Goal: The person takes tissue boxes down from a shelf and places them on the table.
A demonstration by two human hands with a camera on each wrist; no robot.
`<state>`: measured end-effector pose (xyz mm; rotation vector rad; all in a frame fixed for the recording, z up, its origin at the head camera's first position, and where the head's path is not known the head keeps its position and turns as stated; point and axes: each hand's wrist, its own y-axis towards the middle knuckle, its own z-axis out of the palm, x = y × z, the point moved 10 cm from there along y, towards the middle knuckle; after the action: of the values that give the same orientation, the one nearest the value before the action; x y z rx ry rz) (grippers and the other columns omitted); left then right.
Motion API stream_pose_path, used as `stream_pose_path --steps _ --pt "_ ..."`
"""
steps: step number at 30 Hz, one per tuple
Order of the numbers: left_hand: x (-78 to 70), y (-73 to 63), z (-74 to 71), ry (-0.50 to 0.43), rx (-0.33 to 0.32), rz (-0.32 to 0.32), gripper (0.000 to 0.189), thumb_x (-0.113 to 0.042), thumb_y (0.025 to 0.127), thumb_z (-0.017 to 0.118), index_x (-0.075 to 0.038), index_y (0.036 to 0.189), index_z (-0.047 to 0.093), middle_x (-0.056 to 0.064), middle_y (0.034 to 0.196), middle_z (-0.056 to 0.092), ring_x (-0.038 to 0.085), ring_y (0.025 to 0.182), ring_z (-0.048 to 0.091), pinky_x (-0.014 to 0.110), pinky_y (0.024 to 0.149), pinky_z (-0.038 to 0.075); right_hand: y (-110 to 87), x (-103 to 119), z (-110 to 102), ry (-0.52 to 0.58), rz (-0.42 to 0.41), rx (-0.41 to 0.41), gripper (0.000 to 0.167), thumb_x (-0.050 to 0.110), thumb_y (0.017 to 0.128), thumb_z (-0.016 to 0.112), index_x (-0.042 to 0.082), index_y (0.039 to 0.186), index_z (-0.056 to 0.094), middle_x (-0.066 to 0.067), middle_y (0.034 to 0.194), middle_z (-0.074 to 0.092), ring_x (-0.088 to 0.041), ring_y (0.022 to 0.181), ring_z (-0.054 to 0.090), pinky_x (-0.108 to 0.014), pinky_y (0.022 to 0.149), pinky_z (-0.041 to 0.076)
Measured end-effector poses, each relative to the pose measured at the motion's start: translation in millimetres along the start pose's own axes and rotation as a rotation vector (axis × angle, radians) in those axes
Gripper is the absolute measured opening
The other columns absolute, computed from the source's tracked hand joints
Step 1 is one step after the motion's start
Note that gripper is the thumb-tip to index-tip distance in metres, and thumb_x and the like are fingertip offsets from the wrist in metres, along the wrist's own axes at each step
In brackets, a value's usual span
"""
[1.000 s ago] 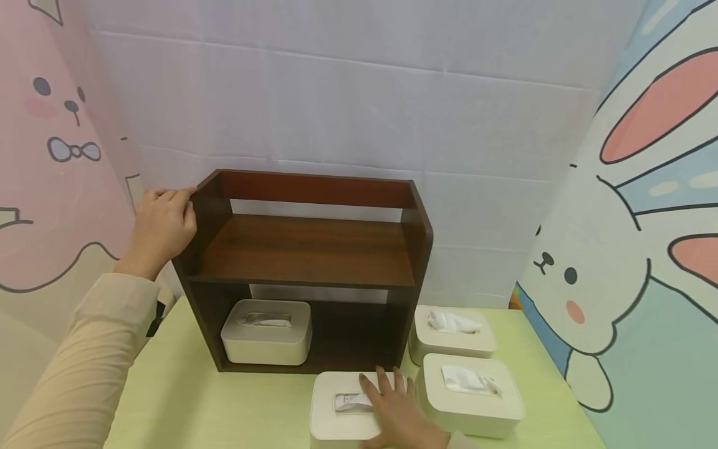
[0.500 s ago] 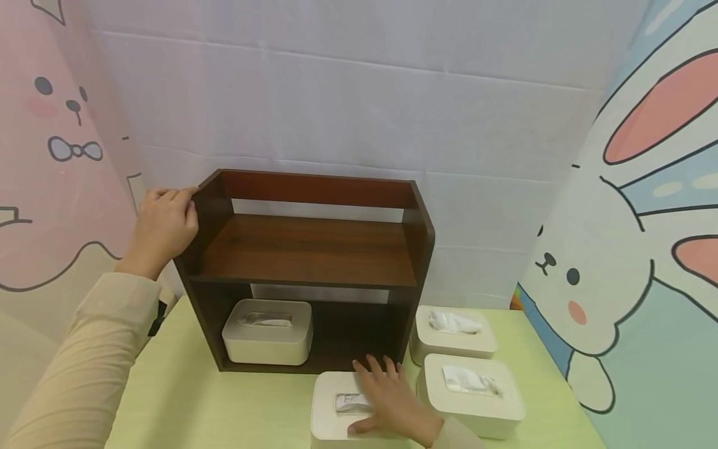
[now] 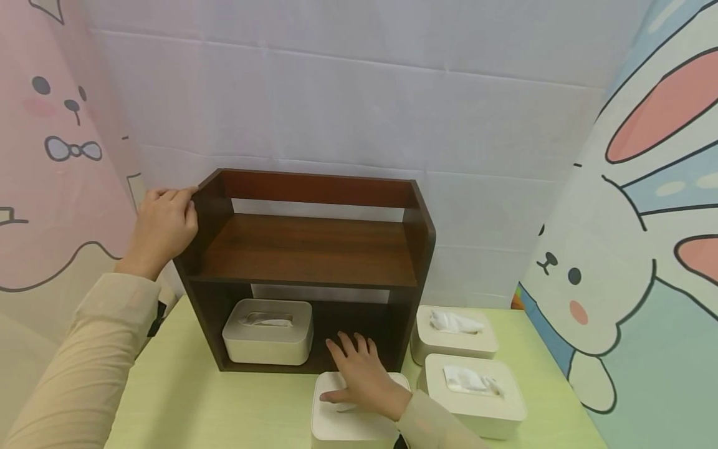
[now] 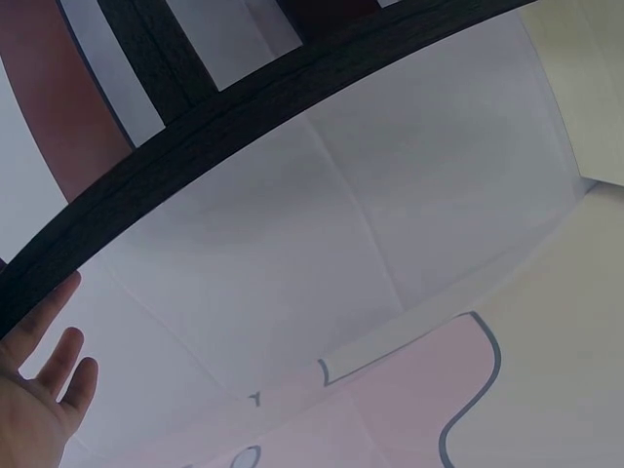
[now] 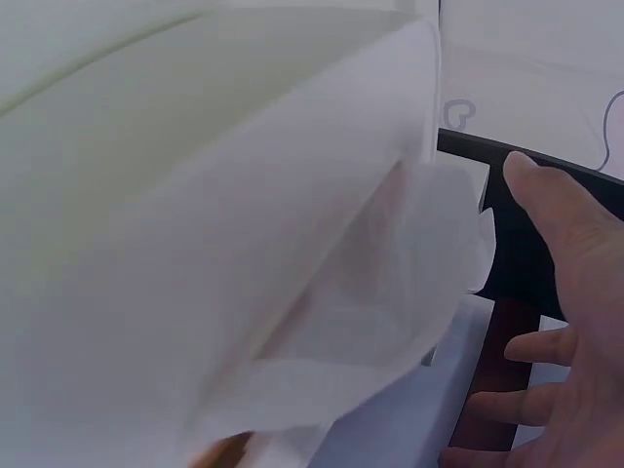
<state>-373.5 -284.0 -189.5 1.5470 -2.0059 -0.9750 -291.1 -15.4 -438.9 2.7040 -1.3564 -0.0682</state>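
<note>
My left hand (image 3: 162, 224) rests at the top of the left side panel of a dark brown two-tier shelf (image 3: 308, 249). In the left wrist view, loose fingers (image 4: 66, 353) show beside the panel's dark edge. My right hand (image 3: 361, 377) is spread over a white tissue box (image 3: 328, 430) in front of the shelf, covering most of its slot. Its fingertips reach toward the lower compartment in the head view. The right wrist view shows that hand (image 5: 575, 322) with fingers apart, gripping nothing, near a white tissue (image 5: 390, 302) sticking out of a slot.
Another tissue box (image 3: 269, 343) sits in the shelf's lower left compartment. Right of the shelf stand two more, a rear tissue box (image 3: 449, 340) and a front tissue box (image 3: 477, 411). All are on or above the pale green table (image 3: 247, 411). A white cloth wall (image 3: 348, 112) hangs behind.
My right hand has moved left and forward across the tissue box, from its right side to over its slot, fingers still spread. My left hand, the shelf and the boxes have stayed put.
</note>
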Motion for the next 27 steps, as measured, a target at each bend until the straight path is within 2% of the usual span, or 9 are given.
stream_pose_path --steps 16,27 --pt "-0.7 -1.3 -1.5 -0.009 -0.006 0.005 0.033 -0.005 0.088 0.039 0.008 0.112 0.058 0.03 0.103 0.061 0.042 0.093 0.054 0.049 0.09 0.035 58.8 18.8 -10.0 -0.061 -0.024 -0.034 0.088 0.07 0.072 0.053 0.015 0.138 0.037 -0.012 0.139 0.041 -0.04 0.121 0.043 -0.054 0.094 0.041" --pt "-3.5 -1.4 -2.7 -0.007 -0.016 0.017 0.032 -0.005 0.088 0.04 0.008 0.111 0.059 0.03 0.101 0.062 0.042 0.092 0.055 0.049 0.09 0.036 91.1 19.5 -6.8 0.009 0.023 -0.016 0.088 0.065 0.071 0.061 0.018 0.14 0.036 -0.011 0.14 0.04 -0.038 0.126 0.039 -0.055 0.096 0.038"
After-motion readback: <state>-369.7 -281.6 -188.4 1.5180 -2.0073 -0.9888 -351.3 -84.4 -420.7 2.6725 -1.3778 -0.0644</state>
